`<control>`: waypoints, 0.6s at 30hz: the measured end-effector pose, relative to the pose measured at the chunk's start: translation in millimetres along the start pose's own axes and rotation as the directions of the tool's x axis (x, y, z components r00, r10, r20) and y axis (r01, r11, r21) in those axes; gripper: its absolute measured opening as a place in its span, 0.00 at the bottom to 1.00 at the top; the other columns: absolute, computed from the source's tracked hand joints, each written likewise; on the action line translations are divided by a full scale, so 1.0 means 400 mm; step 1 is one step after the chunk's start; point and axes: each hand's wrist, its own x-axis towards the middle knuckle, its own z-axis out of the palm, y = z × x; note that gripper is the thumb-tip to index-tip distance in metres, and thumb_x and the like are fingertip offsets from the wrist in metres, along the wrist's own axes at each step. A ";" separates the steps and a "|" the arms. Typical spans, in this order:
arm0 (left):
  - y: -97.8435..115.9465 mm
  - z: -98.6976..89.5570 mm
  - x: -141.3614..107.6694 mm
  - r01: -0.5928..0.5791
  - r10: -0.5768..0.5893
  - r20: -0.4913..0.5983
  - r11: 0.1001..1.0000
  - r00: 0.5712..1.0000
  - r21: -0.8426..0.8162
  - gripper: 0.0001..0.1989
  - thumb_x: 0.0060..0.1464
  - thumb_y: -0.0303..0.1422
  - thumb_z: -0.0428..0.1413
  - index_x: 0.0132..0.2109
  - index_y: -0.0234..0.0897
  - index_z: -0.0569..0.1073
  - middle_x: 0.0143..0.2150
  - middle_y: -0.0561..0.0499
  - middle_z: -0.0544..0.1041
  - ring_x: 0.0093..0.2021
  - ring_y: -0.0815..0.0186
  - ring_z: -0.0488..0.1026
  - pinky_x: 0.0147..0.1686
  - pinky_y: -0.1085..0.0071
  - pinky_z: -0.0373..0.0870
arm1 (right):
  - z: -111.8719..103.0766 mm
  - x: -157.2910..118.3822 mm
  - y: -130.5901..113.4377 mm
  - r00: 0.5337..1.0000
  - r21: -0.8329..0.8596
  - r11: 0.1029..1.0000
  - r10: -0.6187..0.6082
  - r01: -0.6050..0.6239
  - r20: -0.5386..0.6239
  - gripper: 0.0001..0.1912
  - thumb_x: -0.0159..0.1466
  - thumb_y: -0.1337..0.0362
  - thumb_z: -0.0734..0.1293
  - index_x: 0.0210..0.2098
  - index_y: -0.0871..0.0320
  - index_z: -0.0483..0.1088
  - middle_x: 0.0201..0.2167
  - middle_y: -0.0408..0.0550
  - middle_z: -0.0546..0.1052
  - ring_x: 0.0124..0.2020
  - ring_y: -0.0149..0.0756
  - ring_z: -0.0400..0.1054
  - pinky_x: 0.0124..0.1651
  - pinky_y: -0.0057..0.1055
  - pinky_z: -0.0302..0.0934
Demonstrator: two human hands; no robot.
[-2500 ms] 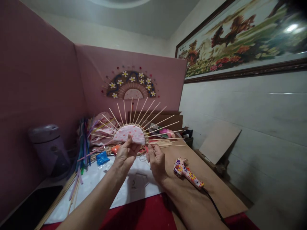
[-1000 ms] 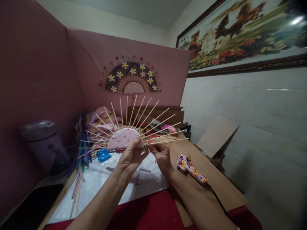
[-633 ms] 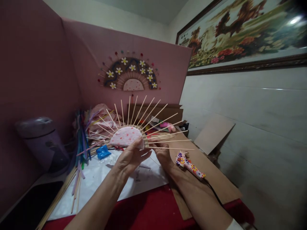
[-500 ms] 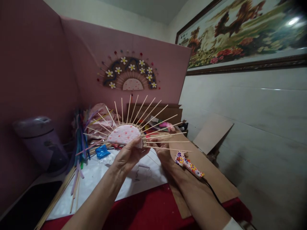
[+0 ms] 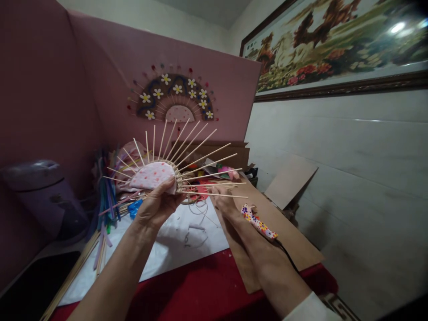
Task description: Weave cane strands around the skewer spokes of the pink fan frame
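In the head view, my left hand [image 5: 162, 203] grips a half-round fan piece by its lower right corner, thumb on the front. Pink cloth with red dots [image 5: 152, 174] covers its face, and a twine-woven rim [image 5: 178, 176] runs round the curve. Thin wooden sticks [image 5: 203, 143] spread out from that rim. My right hand [image 5: 223, 200] is by the outer ends of the lowest sticks, apart from the rim, its fingers bent and partly blurred. Whatever they pinch is too small to make out. Loose twine [image 5: 200, 206] loops below the sticks.
A flower-patterned glue gun [image 5: 259, 221] with a black cord lies on cardboard [image 5: 290, 240] at right. White paper [image 5: 207, 236] covers part of the red cloth [image 5: 187, 285]. Pipe cleaners [image 5: 105, 191] and a purple bin [image 5: 47, 200] are left. A finished flowered fan [image 5: 174, 96] hangs behind.
My right hand has come away from the woven rim toward the stick ends. The fan piece and my left hand have shifted left and slightly up, and the camera view has moved.
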 end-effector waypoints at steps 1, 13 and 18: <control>0.001 -0.002 0.001 -0.004 0.004 0.006 1.000 1.000 -0.002 0.10 0.53 0.19 0.48 0.30 0.31 0.72 0.24 0.50 0.77 0.22 0.68 0.74 0.22 0.70 0.75 | 0.008 0.013 0.008 1.000 -0.089 0.996 0.016 -0.015 0.008 0.21 0.67 0.57 0.46 0.57 0.45 0.57 0.51 0.44 0.70 0.49 0.36 0.65 0.45 0.33 0.62; 0.032 -0.022 0.010 -0.066 0.067 0.050 0.998 0.996 -0.024 0.09 0.52 0.19 0.49 0.31 0.31 0.72 0.25 0.51 0.77 0.24 0.68 0.74 0.25 0.71 0.76 | 0.128 0.320 0.201 0.997 -0.749 0.659 0.078 -0.064 -0.016 0.16 0.58 0.68 0.57 0.39 0.51 0.73 0.39 0.44 0.77 0.42 0.34 0.69 0.43 0.26 0.57; 0.029 -0.024 0.012 -0.041 0.041 0.032 0.999 0.999 -0.011 0.08 0.52 0.19 0.50 0.31 0.31 0.71 0.25 0.50 0.77 0.23 0.67 0.74 0.23 0.70 0.76 | 0.111 0.403 0.182 0.987 -0.789 0.601 0.151 -0.130 -0.047 0.12 0.57 0.67 0.59 0.34 0.62 0.74 0.34 0.57 0.77 0.36 0.43 0.70 0.36 0.31 0.58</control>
